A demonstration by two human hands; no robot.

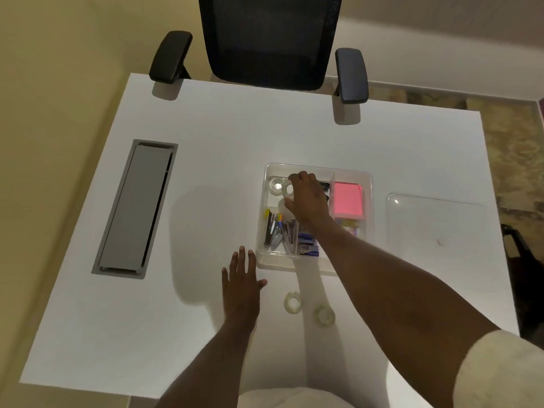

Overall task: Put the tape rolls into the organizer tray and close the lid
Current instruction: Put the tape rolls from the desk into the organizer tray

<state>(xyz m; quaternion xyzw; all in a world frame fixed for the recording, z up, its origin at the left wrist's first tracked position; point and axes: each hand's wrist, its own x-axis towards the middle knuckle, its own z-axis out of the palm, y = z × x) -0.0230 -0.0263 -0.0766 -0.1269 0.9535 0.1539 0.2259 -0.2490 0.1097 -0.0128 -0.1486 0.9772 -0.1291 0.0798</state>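
A clear plastic organizer tray (266, 260) stands open in the middle of the white desk. My right hand (307, 198) reaches into its far left compartment, fingers closed around a clear tape roll (289, 189). Beside it in that compartment lies another clear tape roll (276, 185). Two more clear tape rolls rest on the desk in front of the tray, one (293, 302) to the left and one (324, 315) to the right. My left hand (241, 287) lies flat and open on the desk by the tray's near left corner. The clear lid (435, 222) lies flat to the tray's right.
The tray also holds pink sticky notes (347, 198), staplers and staple boxes (307, 242). A grey cable hatch (135, 207) is set into the desk at left. A black office chair (265, 42) stands at the desk's far edge.
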